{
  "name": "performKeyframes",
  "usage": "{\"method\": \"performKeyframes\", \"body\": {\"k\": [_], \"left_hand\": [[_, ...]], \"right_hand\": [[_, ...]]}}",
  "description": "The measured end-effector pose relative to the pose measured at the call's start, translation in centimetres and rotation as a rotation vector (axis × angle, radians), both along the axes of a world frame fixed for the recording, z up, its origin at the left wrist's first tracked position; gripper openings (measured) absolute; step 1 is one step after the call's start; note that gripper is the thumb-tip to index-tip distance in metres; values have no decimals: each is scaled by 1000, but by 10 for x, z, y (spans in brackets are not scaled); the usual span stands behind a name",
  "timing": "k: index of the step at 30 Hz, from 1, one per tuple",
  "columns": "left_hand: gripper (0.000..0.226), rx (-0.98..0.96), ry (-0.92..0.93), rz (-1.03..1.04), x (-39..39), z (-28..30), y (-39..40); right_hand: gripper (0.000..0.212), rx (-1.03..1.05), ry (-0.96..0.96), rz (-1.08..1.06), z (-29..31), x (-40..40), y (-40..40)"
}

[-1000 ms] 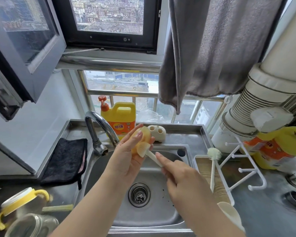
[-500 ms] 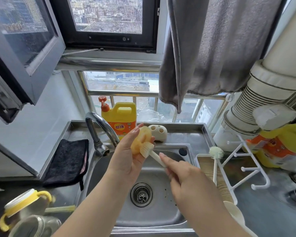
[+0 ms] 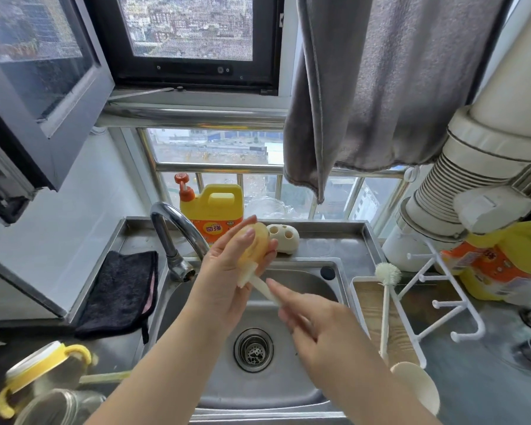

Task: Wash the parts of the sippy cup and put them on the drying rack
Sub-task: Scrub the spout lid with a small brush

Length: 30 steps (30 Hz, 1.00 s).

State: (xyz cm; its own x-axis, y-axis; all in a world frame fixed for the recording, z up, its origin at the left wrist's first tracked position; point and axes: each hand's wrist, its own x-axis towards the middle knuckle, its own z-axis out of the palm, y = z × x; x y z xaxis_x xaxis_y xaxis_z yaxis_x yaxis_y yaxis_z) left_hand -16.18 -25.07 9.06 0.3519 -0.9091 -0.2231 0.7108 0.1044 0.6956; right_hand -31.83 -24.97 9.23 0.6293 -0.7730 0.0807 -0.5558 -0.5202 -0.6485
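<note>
Over the steel sink (image 3: 288, 391), my left hand (image 3: 224, 280) grips a round yellow sippy cup lid part (image 3: 256, 245) between thumb and fingers. My right hand (image 3: 316, 320) holds the white handle of a small brush (image 3: 259, 285), and its bristle head presses against the lower edge of the yellow part. The white drying rack (image 3: 442, 305) with pegs stands to the right of the sink. At the lower left lie the cup's yellow-handled collar (image 3: 40, 372) and the clear cup body (image 3: 59, 406).
A curved tap (image 3: 178, 231) stands behind left of my hands. A yellow detergent bottle (image 3: 215, 210) and a white holder (image 3: 284, 237) sit on the back ledge. A black cloth (image 3: 120, 292) lies left. A long bottle brush (image 3: 385, 302) rests in the tray right.
The brush head has slid down from the face of the yellow part to its lower edge, and my left hand has turned the part slightly.
</note>
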Motion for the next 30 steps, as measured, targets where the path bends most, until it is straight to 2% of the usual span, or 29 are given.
{"method": "performKeyframes", "body": {"k": [5, 9, 13, 16, 22, 27, 30], "left_hand": [[31, 11, -20, -31, -6, -2, 2], [33, 2, 0, -15, -4, 1, -1], [31, 31, -8, -23, -4, -2, -1], [36, 19, -21, -15, -6, -1, -3], [34, 20, -16, -1, -2, 3, -6], [33, 55, -19, 34, 1, -3, -4], [33, 110, -110, 39, 3, -12, -2]], "right_hand": [[42, -47, -80, -130, -2, -12, -14], [51, -92, 44, 8, 0, 1, 4], [49, -90, 258, -110, 11, -11, -9], [52, -141, 270, -119, 17, -3, -4], [76, -380, 320, -188, 11, 3, -1], [74, -508, 355, -163, 7, 1, -7], [65, -456, 351, -65, -3, 7, -9]]}}
